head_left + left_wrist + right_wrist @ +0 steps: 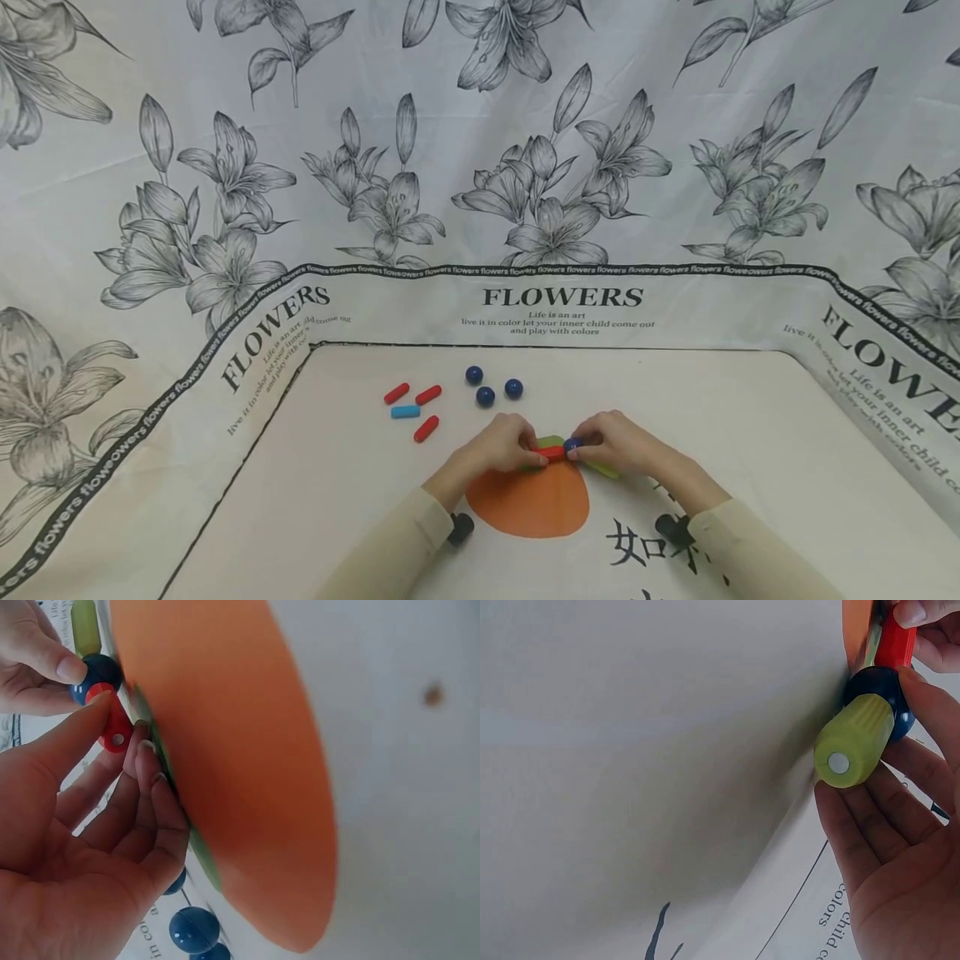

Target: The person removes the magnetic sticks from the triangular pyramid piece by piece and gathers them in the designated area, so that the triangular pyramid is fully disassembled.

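Note:
Over the top edge of a printed orange shape, my left hand (504, 444) pinches a short red rod (116, 729) between thumb and fingers. My right hand (621, 442) grips a dark blue ball (99, 675) right at the other end of that rod. From the ball a yellow-green rod (855, 742) sticks out toward the right, a pale round tip (838, 763) showing on its free end. Red rod, ball and yellow-green rod form one joined piece, held between both hands. Part of the ball is hidden behind the right thumb and fingers.
Three loose dark blue balls (485, 397) lie beyond my left hand. Left of them are three red rods (426, 428) and a light blue rod (406, 412). The orange print (528, 504) is on the pale cloth, and a flowered cloth wall (555, 167) rises behind.

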`<state>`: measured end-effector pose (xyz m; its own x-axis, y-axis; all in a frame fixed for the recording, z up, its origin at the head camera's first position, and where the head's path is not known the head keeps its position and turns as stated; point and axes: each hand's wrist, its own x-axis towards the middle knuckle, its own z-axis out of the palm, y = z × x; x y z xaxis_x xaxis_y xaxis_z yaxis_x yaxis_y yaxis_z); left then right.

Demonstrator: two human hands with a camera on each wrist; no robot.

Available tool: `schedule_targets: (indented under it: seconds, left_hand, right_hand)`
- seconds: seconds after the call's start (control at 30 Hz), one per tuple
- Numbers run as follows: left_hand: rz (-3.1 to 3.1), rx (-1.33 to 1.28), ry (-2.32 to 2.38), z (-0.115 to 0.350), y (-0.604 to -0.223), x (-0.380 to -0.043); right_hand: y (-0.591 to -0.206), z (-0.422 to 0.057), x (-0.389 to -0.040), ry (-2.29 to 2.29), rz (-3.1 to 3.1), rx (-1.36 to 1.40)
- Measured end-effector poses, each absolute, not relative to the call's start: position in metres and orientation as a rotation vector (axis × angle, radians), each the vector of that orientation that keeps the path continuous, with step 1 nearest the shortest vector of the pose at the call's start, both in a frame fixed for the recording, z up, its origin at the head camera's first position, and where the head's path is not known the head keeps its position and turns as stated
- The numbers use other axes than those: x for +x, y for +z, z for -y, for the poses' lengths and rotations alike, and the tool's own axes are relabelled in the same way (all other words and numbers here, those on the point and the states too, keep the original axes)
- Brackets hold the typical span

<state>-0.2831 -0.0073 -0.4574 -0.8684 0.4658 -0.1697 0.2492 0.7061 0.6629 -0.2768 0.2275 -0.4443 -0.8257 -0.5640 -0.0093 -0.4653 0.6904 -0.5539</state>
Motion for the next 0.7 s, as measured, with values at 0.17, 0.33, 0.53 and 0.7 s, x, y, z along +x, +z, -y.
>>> schedule_targets:
  seconds: [0.17, 0.33, 0.53, 0.7]
  left_hand:
    - [-2.604, 0.493, 0.92, 0.006, -0.452, -0.282]
    - [-2.607, 0.509, 0.925, 0.011, -0.454, -0.278]
    - [-2.588, 0.492, 1.044, 0.037, -0.45, -0.266]
    - [-2.644, 0.506, 1.076, 0.072, -0.435, -0.26]
  right_hand:
    - [-0.443, -0.227, -0.278, -0.815, -2.722, -0.846]
    - [-0.444, -0.225, -0.277, -0.818, -2.717, -0.815]
    - [-0.444, -0.224, -0.275, -0.822, -2.709, -0.803]
    - [-0.442, -0.225, -0.274, -0.828, -2.711, -0.796]
